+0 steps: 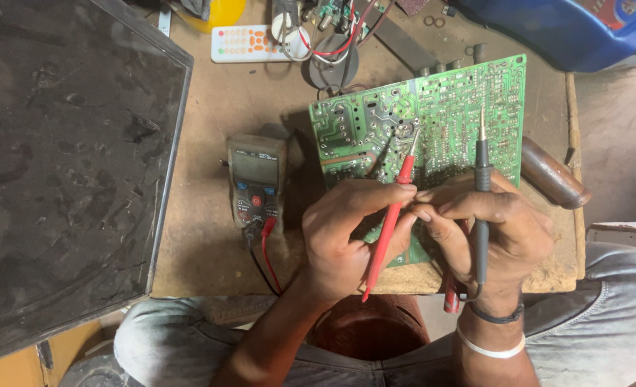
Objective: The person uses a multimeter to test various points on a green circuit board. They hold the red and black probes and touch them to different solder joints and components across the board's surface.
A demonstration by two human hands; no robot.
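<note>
Both probes are on the board (433,115) at once here, which is why the grip looks so fiddly. The left hand (347,240) is closed around the red probe (390,222), pinched like a pen low on the shaft, so the tip can be steered onto one solder point near the middle of the board. The right hand (494,229) is clamped on the black probe (482,193), held nearly upright with its metal tip landing further right on the green side. The two hands touch at the fingertips, probably bracing each other so neither tip skates off.

The board sits solder side up, tilted across the worktop (210,244) with its near edge under the hands, so the joints face the person.

The meter (255,188) lies flat just left of the board, screen up, easy to glance at. Its red and black leads run out of its bottom edge towards the lap.

A big dark panel (67,158) fills the left side; a white remote (250,43) and some loose wiring sit at the far edge, well apart from the hands.
</note>
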